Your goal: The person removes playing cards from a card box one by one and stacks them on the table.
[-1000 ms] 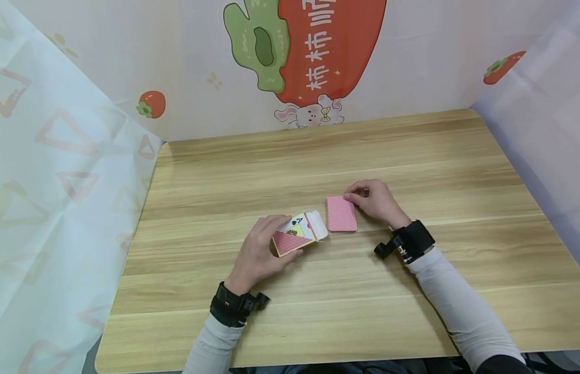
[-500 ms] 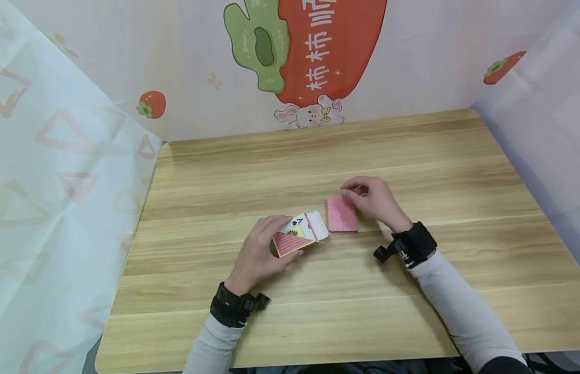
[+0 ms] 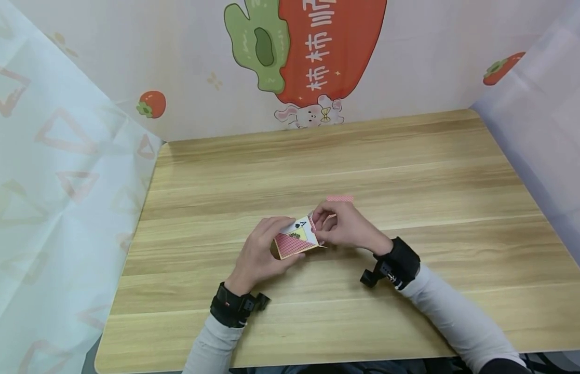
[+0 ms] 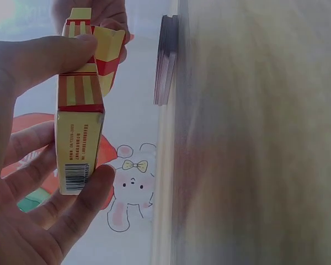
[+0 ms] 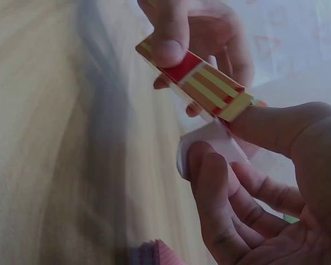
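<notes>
My left hand (image 3: 254, 254) grips a playing card box (image 3: 290, 245) between thumb and fingers, tilted above the table. The box has a red-patterned face with an ace of spades. In the left wrist view its end panel (image 4: 74, 143) shows a barcode. My right hand (image 3: 348, 226) is at the box's opened end, thumb against its edge and fingertips on the white flap (image 5: 215, 141). Behind the right hand a stack of red-backed playing cards (image 3: 340, 198) lies on the table, mostly hidden in the head view; its edge shows in the left wrist view.
The wooden table (image 3: 215, 182) reaches back to a white curtain (image 3: 187, 62) printed with fruit and a rabbit. More pale curtain (image 3: 51, 208) hangs along the left side. Each wrist wears a black strap with a camera.
My right hand has left the far corner of the card stack and come left and nearer, onto the box's flap. The left hand keeps its grip on the card box, barely moving.
</notes>
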`<state>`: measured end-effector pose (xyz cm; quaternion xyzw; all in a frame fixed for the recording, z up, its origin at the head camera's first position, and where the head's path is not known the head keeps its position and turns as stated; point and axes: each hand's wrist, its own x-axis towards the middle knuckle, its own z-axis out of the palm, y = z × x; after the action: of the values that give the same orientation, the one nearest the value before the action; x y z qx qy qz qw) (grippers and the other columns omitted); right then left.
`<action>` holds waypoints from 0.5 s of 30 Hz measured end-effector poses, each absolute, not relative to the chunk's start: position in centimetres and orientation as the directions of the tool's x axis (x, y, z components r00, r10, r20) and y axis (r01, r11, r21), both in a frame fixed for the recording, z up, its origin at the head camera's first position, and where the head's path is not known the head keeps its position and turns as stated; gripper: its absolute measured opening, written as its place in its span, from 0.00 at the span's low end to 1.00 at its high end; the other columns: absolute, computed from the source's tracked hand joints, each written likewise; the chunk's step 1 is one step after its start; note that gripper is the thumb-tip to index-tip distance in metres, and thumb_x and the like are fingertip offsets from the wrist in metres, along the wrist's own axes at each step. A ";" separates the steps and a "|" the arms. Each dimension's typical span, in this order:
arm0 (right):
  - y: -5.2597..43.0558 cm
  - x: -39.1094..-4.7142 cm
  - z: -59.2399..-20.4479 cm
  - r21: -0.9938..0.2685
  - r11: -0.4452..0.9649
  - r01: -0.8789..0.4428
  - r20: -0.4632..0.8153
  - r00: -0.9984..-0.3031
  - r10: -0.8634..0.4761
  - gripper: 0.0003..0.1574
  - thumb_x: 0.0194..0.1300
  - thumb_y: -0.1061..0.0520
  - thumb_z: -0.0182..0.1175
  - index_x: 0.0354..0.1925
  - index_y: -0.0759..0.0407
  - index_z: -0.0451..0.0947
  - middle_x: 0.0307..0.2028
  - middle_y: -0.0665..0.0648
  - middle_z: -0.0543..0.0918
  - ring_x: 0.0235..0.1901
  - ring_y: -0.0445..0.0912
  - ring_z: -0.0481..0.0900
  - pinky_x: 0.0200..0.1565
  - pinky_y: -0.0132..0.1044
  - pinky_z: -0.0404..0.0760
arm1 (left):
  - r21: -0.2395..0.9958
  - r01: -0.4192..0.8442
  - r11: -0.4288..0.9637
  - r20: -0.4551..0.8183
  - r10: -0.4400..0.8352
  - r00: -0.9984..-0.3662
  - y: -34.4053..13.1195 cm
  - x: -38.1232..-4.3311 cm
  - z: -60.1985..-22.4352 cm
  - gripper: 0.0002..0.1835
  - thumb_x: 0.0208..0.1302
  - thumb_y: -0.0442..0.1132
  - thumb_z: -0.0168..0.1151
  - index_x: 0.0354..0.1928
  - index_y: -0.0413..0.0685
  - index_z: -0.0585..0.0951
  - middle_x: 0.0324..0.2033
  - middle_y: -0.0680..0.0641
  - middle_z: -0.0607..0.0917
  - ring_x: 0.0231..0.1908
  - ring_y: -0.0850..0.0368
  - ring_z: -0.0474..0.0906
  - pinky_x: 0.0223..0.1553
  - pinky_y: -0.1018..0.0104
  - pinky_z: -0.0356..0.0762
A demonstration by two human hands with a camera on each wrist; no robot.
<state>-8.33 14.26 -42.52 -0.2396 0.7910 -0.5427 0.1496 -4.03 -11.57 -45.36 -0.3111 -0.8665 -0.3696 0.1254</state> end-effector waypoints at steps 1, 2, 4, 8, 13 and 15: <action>14.2 -8.3 -42.7 -0.931 0.298 -0.210 0.018 -0.842 -0.539 0.13 0.57 0.68 0.71 0.41 0.63 0.81 0.35 0.58 0.83 0.32 0.47 0.85 0.37 0.37 0.86 | 0.563 0.633 0.532 0.448 0.447 -0.774 -11.6 -4.0 -45.4 0.40 0.48 0.52 0.81 0.64 0.48 0.79 0.58 0.49 0.83 0.57 0.55 0.78 0.54 0.56 0.80; 14.1 -8.2 -42.8 -0.932 0.301 -0.200 0.009 -0.844 -0.536 0.14 0.56 0.68 0.71 0.41 0.64 0.80 0.35 0.59 0.83 0.32 0.47 0.84 0.37 0.36 0.86 | 0.561 0.633 0.533 0.448 0.448 -0.774 -11.5 -4.0 -45.4 0.40 0.48 0.52 0.81 0.64 0.48 0.79 0.58 0.49 0.83 0.57 0.55 0.78 0.54 0.57 0.80; 14.1 -8.2 -42.8 -0.935 0.308 -0.174 -0.019 -0.844 -0.535 0.14 0.56 0.68 0.70 0.42 0.65 0.80 0.35 0.60 0.83 0.32 0.46 0.84 0.37 0.35 0.86 | 0.558 0.634 0.536 0.449 0.448 -0.774 -11.5 -3.9 -45.4 0.41 0.47 0.52 0.82 0.64 0.47 0.79 0.58 0.49 0.83 0.57 0.54 0.78 0.54 0.56 0.80; 14.4 -8.3 -42.3 -0.941 0.323 -0.100 -0.093 -0.841 -0.532 0.13 0.59 0.66 0.71 0.43 0.65 0.81 0.36 0.60 0.84 0.34 0.47 0.86 0.37 0.38 0.87 | 0.542 0.629 0.557 0.447 0.442 -0.778 -11.6 -4.0 -45.3 0.41 0.47 0.53 0.82 0.64 0.46 0.79 0.57 0.47 0.84 0.56 0.53 0.78 0.53 0.54 0.81; 15.5 -9.0 -41.3 -0.951 0.298 0.078 -0.229 -0.825 -0.516 0.14 0.66 0.64 0.67 0.49 0.66 0.79 0.36 0.64 0.85 0.30 0.60 0.89 0.34 0.55 0.87 | 0.540 0.606 0.584 0.435 0.423 -0.795 -11.7 -4.0 -45.3 0.41 0.47 0.53 0.82 0.64 0.45 0.79 0.58 0.46 0.83 0.56 0.52 0.78 0.53 0.53 0.81; 16.1 -9.4 -41.0 -0.947 0.296 0.127 -0.267 -0.823 -0.500 0.16 0.69 0.62 0.65 0.52 0.67 0.77 0.37 0.65 0.86 0.30 0.63 0.89 0.36 0.58 0.87 | 0.544 0.593 0.594 0.428 0.411 -0.805 -11.7 -4.0 -45.3 0.41 0.47 0.53 0.81 0.64 0.45 0.79 0.58 0.47 0.83 0.56 0.52 0.78 0.53 0.54 0.81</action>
<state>-9.42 16.11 -41.04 -0.1231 0.7583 -0.5803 0.2704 -3.96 -11.74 -45.31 -0.2841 -0.8833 -0.3497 0.1298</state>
